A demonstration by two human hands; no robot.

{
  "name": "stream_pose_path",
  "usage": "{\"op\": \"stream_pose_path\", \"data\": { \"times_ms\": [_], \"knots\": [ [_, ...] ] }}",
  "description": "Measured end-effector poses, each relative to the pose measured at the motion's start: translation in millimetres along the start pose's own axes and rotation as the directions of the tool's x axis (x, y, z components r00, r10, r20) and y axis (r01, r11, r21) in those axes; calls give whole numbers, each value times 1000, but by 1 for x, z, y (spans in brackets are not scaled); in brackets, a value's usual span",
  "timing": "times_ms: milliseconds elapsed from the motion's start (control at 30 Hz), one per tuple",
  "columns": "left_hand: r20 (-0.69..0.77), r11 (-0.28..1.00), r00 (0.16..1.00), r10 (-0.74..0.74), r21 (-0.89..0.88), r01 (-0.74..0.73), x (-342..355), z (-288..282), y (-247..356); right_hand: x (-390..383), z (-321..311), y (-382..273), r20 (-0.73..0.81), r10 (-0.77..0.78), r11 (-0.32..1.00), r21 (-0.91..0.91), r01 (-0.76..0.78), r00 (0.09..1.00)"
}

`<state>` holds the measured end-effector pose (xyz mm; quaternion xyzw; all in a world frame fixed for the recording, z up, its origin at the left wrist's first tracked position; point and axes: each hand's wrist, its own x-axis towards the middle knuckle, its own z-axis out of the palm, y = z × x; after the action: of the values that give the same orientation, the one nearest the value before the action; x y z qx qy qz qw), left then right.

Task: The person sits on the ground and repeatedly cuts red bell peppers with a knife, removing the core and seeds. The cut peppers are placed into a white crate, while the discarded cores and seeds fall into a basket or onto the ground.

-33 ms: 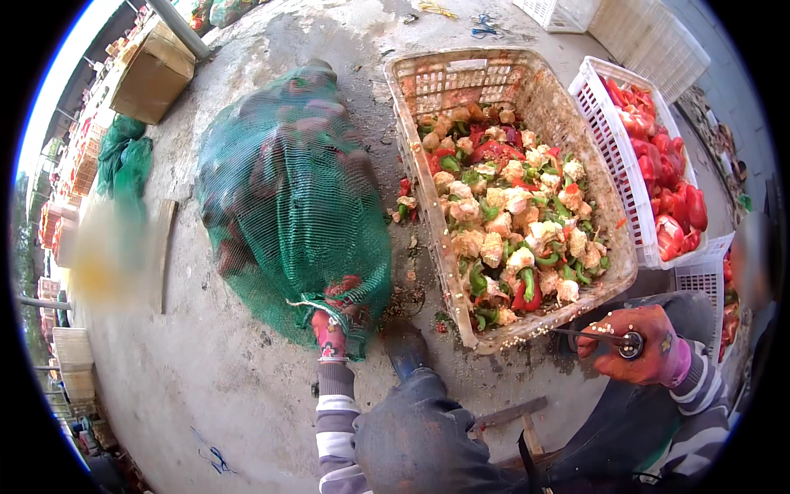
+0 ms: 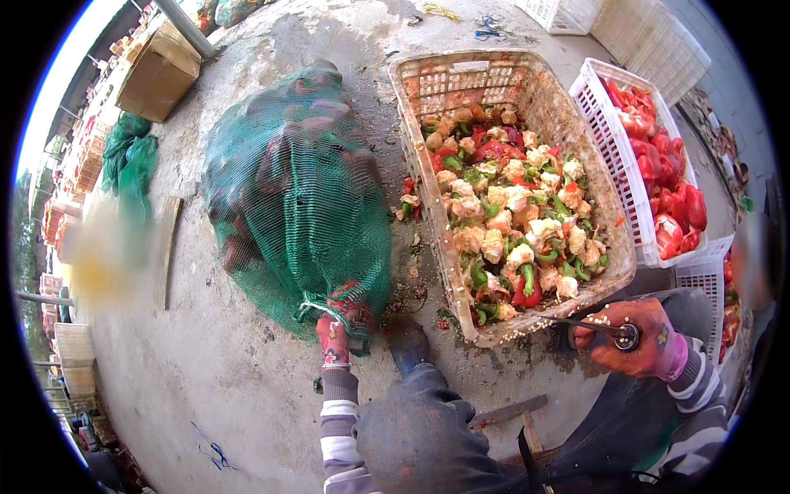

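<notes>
My left hand point(image 2: 335, 337), in a red patterned glove, reaches into the tied mouth of a green mesh sack point(image 2: 288, 189) full of dark reddish contents; the mesh obscures its fingers. My right hand point(image 2: 634, 342), also gloved, grips a knife-like tool point(image 2: 625, 336) with a thin dark blade and a round metal handle end, just beside the near corner of a dirty plastic crate point(image 2: 613, 198). That crate holds pepper cores with seeds, green stems and red scraps point(image 2: 518, 198).
A white crate point(image 2: 588, 95) of red peppers stands at the right, another crate point(image 2: 695, 280) nearer. At upper left are a cardboard box point(image 2: 156, 70), green mesh sacks point(image 2: 123, 165) and a board point(image 2: 171, 247). My boot point(image 2: 407, 346) and knees are below; a wooden piece point(image 2: 514, 407) lies beside them.
The view has shifted very slightly, so the surroundings sit a little further right in the picture. Both hands keep the same grip and place relative to the sack and crate.
</notes>
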<state>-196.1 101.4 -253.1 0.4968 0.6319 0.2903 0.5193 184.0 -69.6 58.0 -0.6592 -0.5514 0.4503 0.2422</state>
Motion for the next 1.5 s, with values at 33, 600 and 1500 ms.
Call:
{"op": "stream_pose_path", "data": {
  "times_ms": [33, 600, 1500],
  "knots": [
    [-16, 978, 978, -206, -11, 206, -24, -14, 6, -1, 1, 1, 14, 57, 997, 57, -58, 998],
    [-175, 457, 612, 771, 821, -342, -208, -148, 177, -36, 53, -30, 47, -102, 925, 371, 78, 994],
    [-209, 580, 831, 515, -629, -518, -254, 78, 274, -61, 96, -21, -431, -384, 916, -67, 395, 817]
  ]
}}
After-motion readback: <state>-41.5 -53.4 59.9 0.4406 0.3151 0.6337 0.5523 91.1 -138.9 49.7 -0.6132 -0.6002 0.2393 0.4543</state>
